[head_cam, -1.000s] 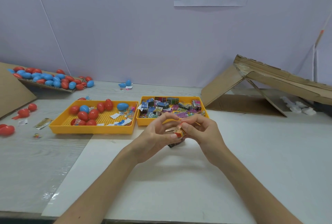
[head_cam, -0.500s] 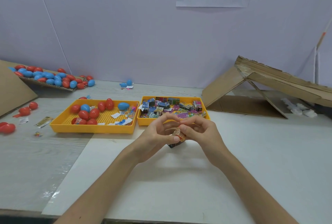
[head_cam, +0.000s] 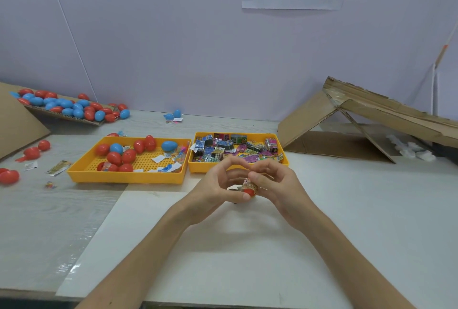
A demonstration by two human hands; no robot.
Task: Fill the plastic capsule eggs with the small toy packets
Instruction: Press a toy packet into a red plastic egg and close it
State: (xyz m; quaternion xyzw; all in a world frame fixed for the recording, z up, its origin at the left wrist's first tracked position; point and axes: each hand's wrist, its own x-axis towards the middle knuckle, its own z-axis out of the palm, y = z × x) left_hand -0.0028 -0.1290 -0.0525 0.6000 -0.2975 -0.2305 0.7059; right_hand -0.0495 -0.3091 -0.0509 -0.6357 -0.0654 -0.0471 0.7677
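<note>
At far left, loose red and blue capsule eggs lay on a sloped cardboard sheet. Next, on the desk, a yellow tray held more eggs and paper slips. Just beside it, a second yellow tray held the toy packets.

At centre, just above the desk, both hands met around one red egg half with a packet standing out of its mouth. The left hand had curled fingers, with its thumb against the red shell. The right hand also had curled fingers, with its thumb pressed on the packet. The long axis was near upright and slightly tilted, rounded red end down and open mouth up.

Judged handling:
- **Shell:** light, stiff, smooth and liable to slip; best held around its widest band near the rim.
- **Packet:** light, crinkly and springy; best pushed from its free top end.

At right, a collapsed cardboard box lay well apart.
</note>
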